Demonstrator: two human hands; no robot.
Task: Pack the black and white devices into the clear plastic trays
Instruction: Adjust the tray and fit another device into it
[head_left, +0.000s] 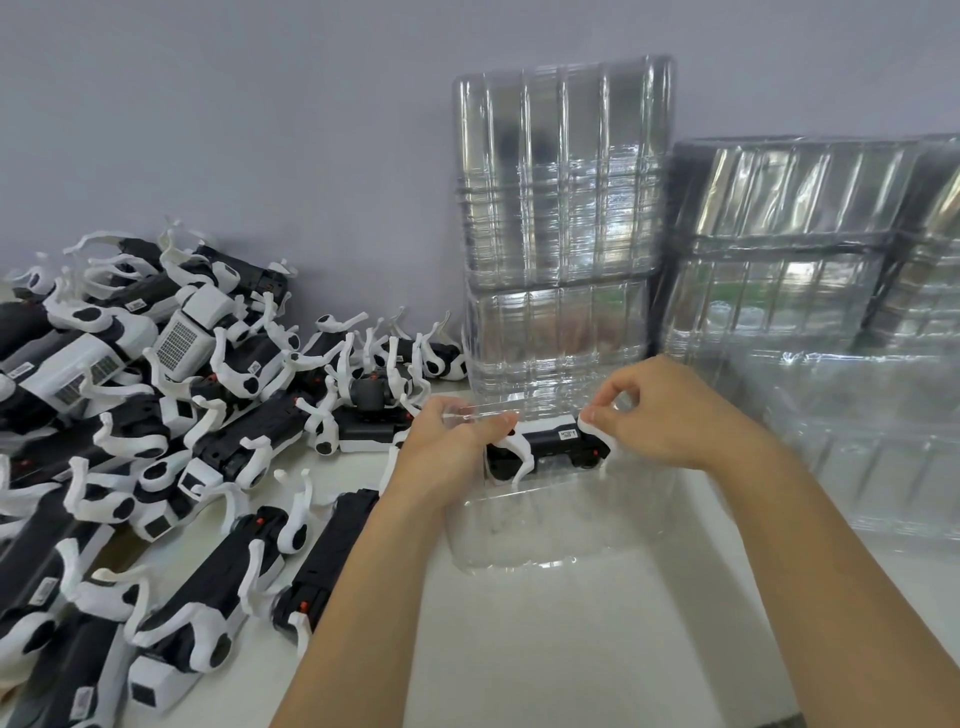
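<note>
Both forearms reach in: left hand (457, 441) and right hand (670, 415) pinch one device (550, 447) into tray (545, 540). Pile (156, 441) at desk's left remains; packing barely begun.

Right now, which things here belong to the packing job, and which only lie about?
In the job: left hand, right hand, device in the tray, clear tray.
Waiting: device pile, upright tray stacks.
</note>
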